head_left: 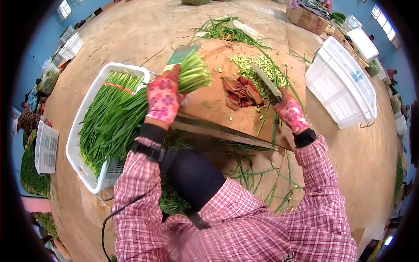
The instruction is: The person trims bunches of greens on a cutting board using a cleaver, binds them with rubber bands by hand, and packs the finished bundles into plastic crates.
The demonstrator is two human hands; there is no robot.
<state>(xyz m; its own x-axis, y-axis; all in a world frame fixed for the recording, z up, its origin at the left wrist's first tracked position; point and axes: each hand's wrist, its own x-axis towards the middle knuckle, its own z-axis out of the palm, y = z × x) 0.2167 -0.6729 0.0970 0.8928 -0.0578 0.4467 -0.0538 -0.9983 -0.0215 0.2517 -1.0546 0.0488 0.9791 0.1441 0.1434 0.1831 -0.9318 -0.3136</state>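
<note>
My left hand (164, 97), in a pink flowered glove, is closed around a thick bunch of garlic chives (194, 72). The pale cut ends point up and right over the edge of a wooden board (205, 98), while the leaves trail over a white basket (73, 131). In my gloved right hand (290, 109) is a knife (265, 81), its blade pointing up and left over chopped stem ends (246, 65) on the board. Between my hands lies a crumpled dark red cloth (242, 92). More chives (115, 83), tied with a red band, fill the basket.
Loose green leaves (222, 28) lie beyond the board, and stray ones (248, 168) litter the floor in front of me. Stacked white baskets (340, 87) stand on the right. A cardboard box (307, 18) sits farther back. Other people and baskets line the walls.
</note>
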